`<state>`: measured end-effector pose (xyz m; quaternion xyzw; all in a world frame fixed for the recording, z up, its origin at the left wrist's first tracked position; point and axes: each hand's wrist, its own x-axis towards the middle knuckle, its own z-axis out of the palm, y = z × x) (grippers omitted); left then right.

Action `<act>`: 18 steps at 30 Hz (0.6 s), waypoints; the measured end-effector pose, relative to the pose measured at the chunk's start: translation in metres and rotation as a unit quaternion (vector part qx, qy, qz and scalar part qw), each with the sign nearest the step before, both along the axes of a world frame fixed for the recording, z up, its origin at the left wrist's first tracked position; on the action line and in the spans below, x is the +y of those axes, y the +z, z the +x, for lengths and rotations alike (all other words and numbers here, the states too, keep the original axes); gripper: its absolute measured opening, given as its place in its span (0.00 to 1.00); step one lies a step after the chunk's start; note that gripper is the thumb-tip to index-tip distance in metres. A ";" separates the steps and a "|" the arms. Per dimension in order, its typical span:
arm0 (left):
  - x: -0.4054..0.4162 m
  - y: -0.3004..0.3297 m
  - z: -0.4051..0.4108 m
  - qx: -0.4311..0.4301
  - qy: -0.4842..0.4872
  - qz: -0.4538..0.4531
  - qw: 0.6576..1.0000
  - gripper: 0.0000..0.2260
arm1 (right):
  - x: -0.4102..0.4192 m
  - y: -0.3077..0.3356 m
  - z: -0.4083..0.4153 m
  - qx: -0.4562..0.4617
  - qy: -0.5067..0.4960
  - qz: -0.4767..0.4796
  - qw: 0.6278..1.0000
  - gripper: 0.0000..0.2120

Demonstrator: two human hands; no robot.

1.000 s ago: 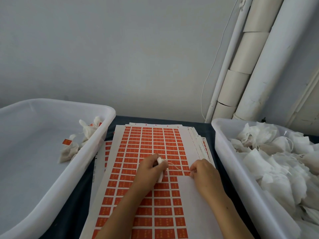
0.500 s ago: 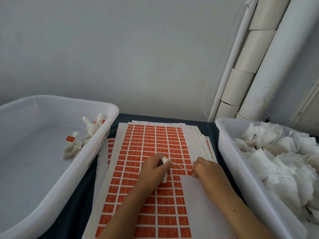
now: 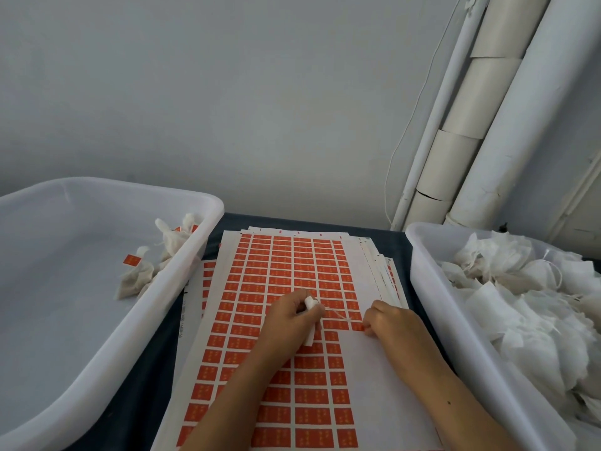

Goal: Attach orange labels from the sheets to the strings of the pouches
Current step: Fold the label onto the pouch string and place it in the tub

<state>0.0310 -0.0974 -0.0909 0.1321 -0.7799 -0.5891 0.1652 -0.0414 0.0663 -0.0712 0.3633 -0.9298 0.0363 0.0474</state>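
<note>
Head view: hands unmoved, left (image 3: 289, 317) gripping pouch (image 3: 310, 320), right (image 3: 390, 323) on sheet (image 3: 292, 271)

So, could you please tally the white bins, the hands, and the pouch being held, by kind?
White bins: 2, the left bin and the right bin
Hands: 2, the left hand and the right hand
Pouch in hand: 1, the held pouch gripped by the left hand
Total: 5
</note>
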 end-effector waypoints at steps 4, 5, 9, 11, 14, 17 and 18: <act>0.001 0.000 0.000 0.004 0.000 -0.003 1.000 0.09 | -0.001 -0.001 0.000 0.008 -0.015 -0.007 1.000 0.14; 0.001 0.000 0.000 0.004 0.000 -0.004 1.000 0.09 | -0.001 -0.002 0.001 0.008 -0.016 -0.013 1.000 0.14; 0.001 0.000 0.001 0.006 0.001 -0.010 1.000 0.09 | -0.001 -0.004 0.005 0.013 -0.006 -0.014 1.000 0.18; 0.001 0.000 0.001 0.004 0.001 -0.014 1.000 0.09 | 0.000 -0.006 0.007 0.019 0.000 -0.005 1.000 0.19; 0.002 0.000 0.001 0.004 0.001 -0.018 1.000 0.09 | 0.002 -0.008 0.007 0.027 0.001 0.004 1.000 0.21; 0.002 0.001 0.001 0.002 0.004 -0.019 1.000 0.09 | 0.002 -0.009 0.008 0.038 0.001 0.011 0.999 0.21; 0.002 0.001 0.001 0.001 0.004 -0.020 1.000 0.09 | 0.002 -0.009 0.007 0.039 0.002 0.009 0.999 0.20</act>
